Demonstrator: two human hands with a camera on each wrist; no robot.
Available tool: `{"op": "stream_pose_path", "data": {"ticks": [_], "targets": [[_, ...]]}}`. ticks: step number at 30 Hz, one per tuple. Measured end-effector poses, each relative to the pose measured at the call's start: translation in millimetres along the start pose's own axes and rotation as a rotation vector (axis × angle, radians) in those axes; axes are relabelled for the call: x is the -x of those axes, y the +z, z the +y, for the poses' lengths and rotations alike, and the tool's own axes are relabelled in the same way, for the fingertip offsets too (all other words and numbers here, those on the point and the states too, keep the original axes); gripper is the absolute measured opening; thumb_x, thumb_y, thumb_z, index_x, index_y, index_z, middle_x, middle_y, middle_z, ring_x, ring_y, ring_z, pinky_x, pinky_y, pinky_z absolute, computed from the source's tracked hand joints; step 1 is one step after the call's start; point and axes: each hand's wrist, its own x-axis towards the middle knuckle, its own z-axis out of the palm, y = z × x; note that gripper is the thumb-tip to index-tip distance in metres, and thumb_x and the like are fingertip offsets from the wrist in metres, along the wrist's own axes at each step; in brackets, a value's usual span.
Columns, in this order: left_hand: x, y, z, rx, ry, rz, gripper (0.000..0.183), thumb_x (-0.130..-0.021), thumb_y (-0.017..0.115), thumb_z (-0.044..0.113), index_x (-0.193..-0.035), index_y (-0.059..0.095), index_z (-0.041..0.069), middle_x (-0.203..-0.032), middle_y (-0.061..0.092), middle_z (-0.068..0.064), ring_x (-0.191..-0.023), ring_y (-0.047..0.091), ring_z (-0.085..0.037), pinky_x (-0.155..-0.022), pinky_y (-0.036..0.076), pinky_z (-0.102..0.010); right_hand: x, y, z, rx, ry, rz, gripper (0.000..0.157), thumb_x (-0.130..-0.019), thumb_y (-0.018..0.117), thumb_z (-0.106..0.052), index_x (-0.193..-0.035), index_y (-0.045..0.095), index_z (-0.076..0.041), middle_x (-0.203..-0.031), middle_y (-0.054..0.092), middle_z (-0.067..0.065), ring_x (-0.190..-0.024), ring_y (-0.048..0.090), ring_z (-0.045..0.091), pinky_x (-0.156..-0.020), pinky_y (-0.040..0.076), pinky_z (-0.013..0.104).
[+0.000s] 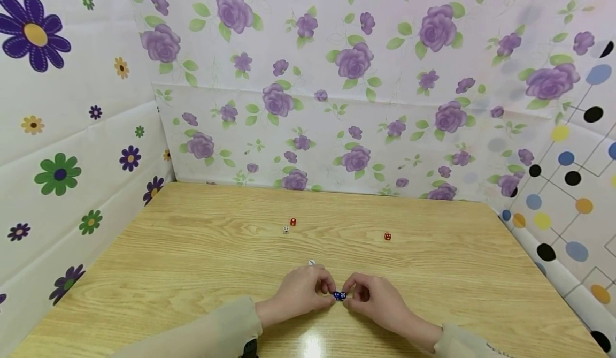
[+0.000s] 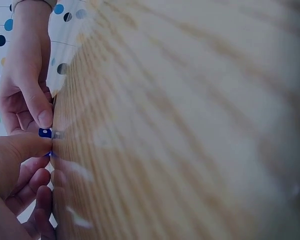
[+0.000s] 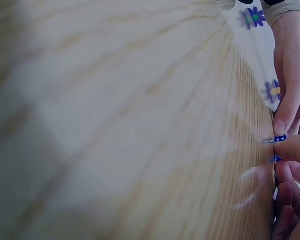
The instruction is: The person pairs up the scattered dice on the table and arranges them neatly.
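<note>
The left hand [image 1: 304, 289] and the right hand [image 1: 377, 298] are meeting over the table [image 1: 216, 272], with their fingertips turned toward each other. The left hand is pinching the left blue die [image 1: 336, 295] between the thumb and the curled index finger. In the same manner, the right hand is pinching the right blue die [image 1: 343, 296]. The two blue dice are therefore sitting in the narrow space between both grips, side by side and low at the table surface. They seem to be touching each other, but the fingers are hiding a part of them in both wrist views, so I cannot be fully certain.

Just beyond the knuckles of the left hand, the near white die [image 1: 312, 263] is showing its dotted top. Farther beyond the grip and to its left, the far white die [image 1: 286, 229] is lying near the left red die [image 1: 293, 222]. Beyond the grip and to its right, the right red die [image 1: 387, 236] is lying alone, well apart from the others.

Behind the hands, a pale left sleeve [image 1: 231, 320] and a pale right sleeve [image 1: 462, 342] are covering the forearms. Far beyond the grip, a cloth with purple roses [image 1: 356, 61] is hanging behind the table.
</note>
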Motion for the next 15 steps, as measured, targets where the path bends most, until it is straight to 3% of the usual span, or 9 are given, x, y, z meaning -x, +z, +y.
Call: {"op": "stream_pose_path", "data": {"ticks": [15], "targets": [[0.3, -1.6, 1.0, 0.010, 0.000, -0.005, 0.011, -0.080, 0.082, 0.023, -0.084, 0.072, 0.020, -0.080, 0.063, 0.012, -0.071, 0.052, 0.003, -0.064, 0.042, -0.015, 0.2, -0.7, -1.2, 0.003, -0.005, -0.004, 0.010, -0.086, 0.075, -0.021, -0.092, 0.068, -0.024, -0.067, 0.056, -0.013, -0.057, 0.045, -0.003, -0.053, 0.039, 0.018]]}}
